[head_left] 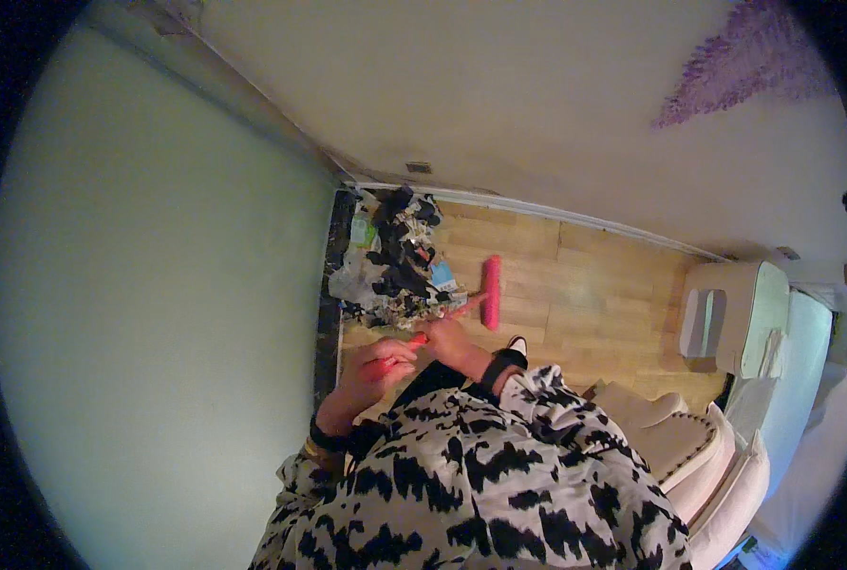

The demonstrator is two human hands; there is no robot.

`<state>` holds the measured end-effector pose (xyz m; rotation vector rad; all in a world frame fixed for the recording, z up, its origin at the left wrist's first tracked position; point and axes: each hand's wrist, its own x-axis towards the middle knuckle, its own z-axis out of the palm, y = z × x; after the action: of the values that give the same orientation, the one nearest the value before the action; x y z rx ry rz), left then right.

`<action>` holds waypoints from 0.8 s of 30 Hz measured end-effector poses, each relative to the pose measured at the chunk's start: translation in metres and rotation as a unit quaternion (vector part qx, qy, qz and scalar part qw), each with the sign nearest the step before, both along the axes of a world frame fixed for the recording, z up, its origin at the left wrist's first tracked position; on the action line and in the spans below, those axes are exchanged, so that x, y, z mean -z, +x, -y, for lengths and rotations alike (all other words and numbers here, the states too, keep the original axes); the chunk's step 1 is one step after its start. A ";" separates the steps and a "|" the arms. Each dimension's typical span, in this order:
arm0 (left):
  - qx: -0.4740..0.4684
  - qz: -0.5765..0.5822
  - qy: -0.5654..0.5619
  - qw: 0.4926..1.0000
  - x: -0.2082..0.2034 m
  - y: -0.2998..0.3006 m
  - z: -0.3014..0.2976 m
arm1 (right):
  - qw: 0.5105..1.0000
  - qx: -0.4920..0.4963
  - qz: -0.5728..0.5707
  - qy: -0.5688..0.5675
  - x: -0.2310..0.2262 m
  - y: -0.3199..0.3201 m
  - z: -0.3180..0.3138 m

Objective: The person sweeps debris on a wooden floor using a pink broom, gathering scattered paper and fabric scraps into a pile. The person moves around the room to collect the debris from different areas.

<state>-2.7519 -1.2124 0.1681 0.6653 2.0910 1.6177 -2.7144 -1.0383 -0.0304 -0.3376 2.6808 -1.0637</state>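
A broom with a bright pink head (492,293) and a reddish handle slants across the wood floor in front of me. Its head lies on the boards, just right of a heap of litter (400,256). My left hand (365,376) is wrapped round the upper end of the handle, close to my body. Lower down the same handle, my right hand (450,344) is closed too. Black scraps, pale paper bits, clear plastic and a blue-and-white piece (442,275) make up the heap, which sits in the corner between two walls.
A pale green surface (167,304) rises close on my left. Ahead, a white wall (499,114) meets the floor at a skirting board. A white stool (765,313) and a cream padded chair with studs (661,437) stand right. My shoe (517,346) shows below the broom head.
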 end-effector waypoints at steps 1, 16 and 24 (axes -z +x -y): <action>-0.002 0.013 -0.009 1.000 -0.006 -0.002 0.002 | 1.000 -0.005 -0.003 -0.023 0.001 -0.005 0.007; 0.008 -0.034 0.007 0.999 -0.077 -0.018 -0.014 | 0.994 -0.065 -0.080 0.046 -0.095 -0.068 -0.036; -0.028 0.122 0.075 0.989 0.025 -0.044 -0.098 | 0.977 -0.142 0.055 0.148 -0.031 -0.095 -0.147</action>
<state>-2.7955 -1.1147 0.1426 0.4342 1.8418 1.8021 -2.8092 -0.8910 0.0009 -0.5641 2.5436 -0.5746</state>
